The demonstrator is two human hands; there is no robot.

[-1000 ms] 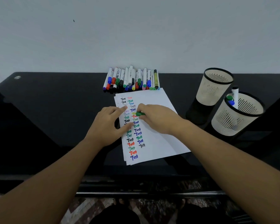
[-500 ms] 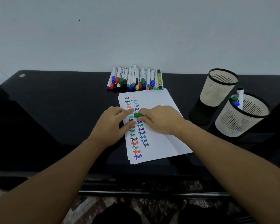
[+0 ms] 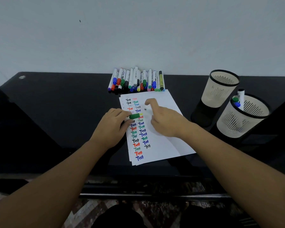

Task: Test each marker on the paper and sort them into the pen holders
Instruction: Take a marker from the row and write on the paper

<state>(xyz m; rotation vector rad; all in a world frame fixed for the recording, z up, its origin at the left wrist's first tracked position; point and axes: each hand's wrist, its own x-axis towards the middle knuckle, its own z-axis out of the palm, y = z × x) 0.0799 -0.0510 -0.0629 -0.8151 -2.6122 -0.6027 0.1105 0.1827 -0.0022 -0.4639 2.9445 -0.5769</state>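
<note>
On the glossy black table (image 3: 56,112), the left hand (image 3: 111,127) now pinches the pulled-off green cap (image 3: 134,116); the right hand (image 3: 164,119) holds the uncapped marker, ready for testing.

Paper (image 3: 163,129): "Test" handwritten repeatedly in two columns running 12 to 6 o'clock, in black, red, green, blue ink, several entries faint or smudged; print on marker barrels (image 3: 136,79) at 12 o'clock too small to read.
</note>
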